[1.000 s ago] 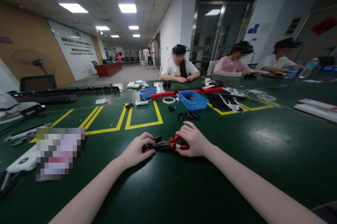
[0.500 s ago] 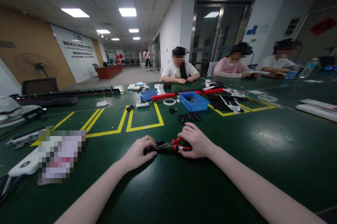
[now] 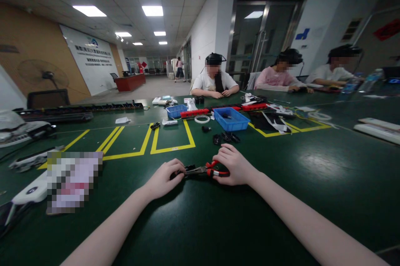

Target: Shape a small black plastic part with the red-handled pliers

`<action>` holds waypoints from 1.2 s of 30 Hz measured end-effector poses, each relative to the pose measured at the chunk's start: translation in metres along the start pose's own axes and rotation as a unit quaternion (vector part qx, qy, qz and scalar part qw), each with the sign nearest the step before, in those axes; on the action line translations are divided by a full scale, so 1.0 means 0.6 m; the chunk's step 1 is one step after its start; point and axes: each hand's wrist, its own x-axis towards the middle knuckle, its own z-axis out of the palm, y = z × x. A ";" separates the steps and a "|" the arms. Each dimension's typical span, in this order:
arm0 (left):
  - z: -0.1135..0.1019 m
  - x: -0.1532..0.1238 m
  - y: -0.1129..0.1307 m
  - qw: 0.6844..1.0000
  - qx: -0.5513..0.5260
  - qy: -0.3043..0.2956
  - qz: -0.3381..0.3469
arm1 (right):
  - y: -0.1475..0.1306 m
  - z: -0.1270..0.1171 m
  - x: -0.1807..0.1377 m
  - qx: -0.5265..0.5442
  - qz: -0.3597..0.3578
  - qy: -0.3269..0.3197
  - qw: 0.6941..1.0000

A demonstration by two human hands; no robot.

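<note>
In my right hand [image 3: 233, 166] are long-nose pliers [image 3: 215, 172] with red and black handles, its fingers wrapped round them. Their metal jaws point left, to a small black part [image 3: 189, 167]. My left hand [image 3: 167, 176] is closed, thumb and fingers pinching that black part at the tip of the jaws. Its exact kind is too small and too covered by the fingers to tell. Both hands are low over the dark green table [image 3: 200, 220]. Beyond my right hand lie several small black coiled cables [image 3: 226, 137].
A blue bin [image 3: 231, 123], a smaller blue bin [image 3: 176, 111] and red strips [image 3: 195, 113] stand farther back. Yellow tape outlines [image 3: 171, 149] mark the table. A white device [image 3: 33, 189] lies at the left, a white bar [image 3: 376, 130] at the right. Several people sit across the table.
The plier handles look slightly closer together, and my left fingers have drawn in around the black part. Otherwise the hands keep nearly the same place; the view has shifted a little.
</note>
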 end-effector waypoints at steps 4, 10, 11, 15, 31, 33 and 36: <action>0.001 0.001 -0.003 1.000 -0.001 0.000 -0.006 | -0.003 -0.004 0.001 0.000 0.000 -0.005 1.000; 0.000 0.001 -0.002 1.000 -0.011 0.000 -0.009 | -0.006 -0.007 0.000 0.001 0.006 0.016 1.000; 0.000 0.001 -0.002 1.000 -0.011 0.000 -0.010 | -0.007 -0.007 -0.001 0.003 0.006 0.021 1.000; -0.002 0.002 -0.001 1.000 -0.009 -0.003 -0.014 | -0.010 -0.004 -0.002 0.013 0.008 0.030 0.999; 0.001 0.002 -0.012 1.000 -0.005 -0.003 -0.006 | -0.011 0.002 0.000 0.017 0.008 0.011 1.000; 0.001 0.002 -0.011 1.000 -0.007 -0.004 -0.009 | -0.011 0.002 0.000 0.021 0.013 0.013 1.000; 0.001 0.001 -0.010 1.000 -0.009 -0.002 -0.010 | -0.011 0.003 0.000 0.031 0.023 0.012 0.999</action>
